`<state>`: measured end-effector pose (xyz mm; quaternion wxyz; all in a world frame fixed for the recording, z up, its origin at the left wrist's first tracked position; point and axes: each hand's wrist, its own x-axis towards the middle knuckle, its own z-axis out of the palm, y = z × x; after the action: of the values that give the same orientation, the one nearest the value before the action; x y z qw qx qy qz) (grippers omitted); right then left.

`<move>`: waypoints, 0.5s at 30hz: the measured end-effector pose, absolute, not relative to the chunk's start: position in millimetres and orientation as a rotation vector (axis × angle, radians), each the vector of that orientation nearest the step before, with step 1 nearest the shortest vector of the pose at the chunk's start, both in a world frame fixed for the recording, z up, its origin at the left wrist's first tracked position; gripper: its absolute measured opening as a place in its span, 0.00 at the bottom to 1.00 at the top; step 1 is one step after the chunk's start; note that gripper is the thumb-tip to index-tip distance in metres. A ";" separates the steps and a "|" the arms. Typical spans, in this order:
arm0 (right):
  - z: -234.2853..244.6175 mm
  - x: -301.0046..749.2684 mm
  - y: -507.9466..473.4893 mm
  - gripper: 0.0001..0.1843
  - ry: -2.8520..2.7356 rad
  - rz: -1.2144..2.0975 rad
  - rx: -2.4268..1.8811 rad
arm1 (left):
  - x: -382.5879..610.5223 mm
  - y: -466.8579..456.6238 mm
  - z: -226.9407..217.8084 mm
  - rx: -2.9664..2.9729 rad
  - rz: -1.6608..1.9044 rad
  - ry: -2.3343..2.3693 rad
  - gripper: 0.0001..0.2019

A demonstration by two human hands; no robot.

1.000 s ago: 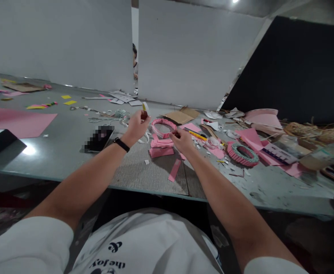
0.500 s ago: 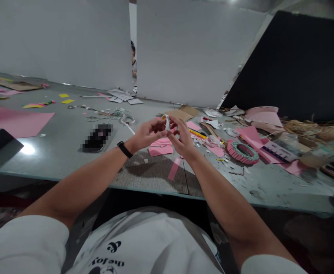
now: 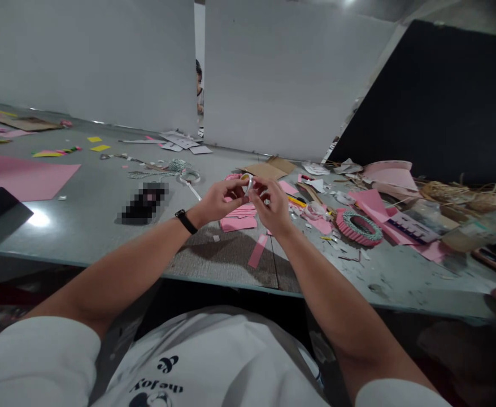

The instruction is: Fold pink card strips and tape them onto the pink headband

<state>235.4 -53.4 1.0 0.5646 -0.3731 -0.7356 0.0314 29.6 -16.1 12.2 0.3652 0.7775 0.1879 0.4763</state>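
Over the middle of the table, both hands hold a small roll of tape (image 3: pixel 250 183) between them, white with a yellowish inner ring. My left hand (image 3: pixel 219 199), with a black band on its wrist, pinches the roll from the left. On the other side, the fingers of my right hand (image 3: pixel 275 206) are bent and closed at its edge. Beneath the hands lies a stack of pink paper strips (image 3: pixel 238 223). One separate pink strip (image 3: pixel 257 252) rests nearer the table's front edge.
A phone (image 3: pixel 144 203), blurred out, lies to the left beside a white tape roll (image 3: pixel 189 177). At the right sit a pink pleated ring (image 3: pixel 359 228) with green-white cord, a yellow cutter (image 3: pixel 296 200) and paper scraps. Grey panels (image 3: pixel 290 79) stand along the back.
The tape roll has turned and sits slightly lower between the fingers. My right fingers have shifted a little on it, and the view has moved slightly.
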 end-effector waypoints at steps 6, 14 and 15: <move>-0.6 232.9 -53.0 0.16 -1.659 0.093 -0.899 | 27.6 -11.5 9.7 1.945 1.150 0.430 0.29; -3.1 228.0 -49.7 0.19 -1.518 0.218 -0.882 | 28.1 -2.2 2.6 1.866 0.945 0.314 0.50; -3.5 227.3 -49.0 0.19 -1.498 0.245 -0.865 | 28.4 -4.4 4.4 1.830 0.926 0.308 0.49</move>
<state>227.3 -49.0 -3.5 0.6421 -0.3795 -0.6573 0.1073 28.4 -4.4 4.4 0.5089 0.7596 0.1279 0.3843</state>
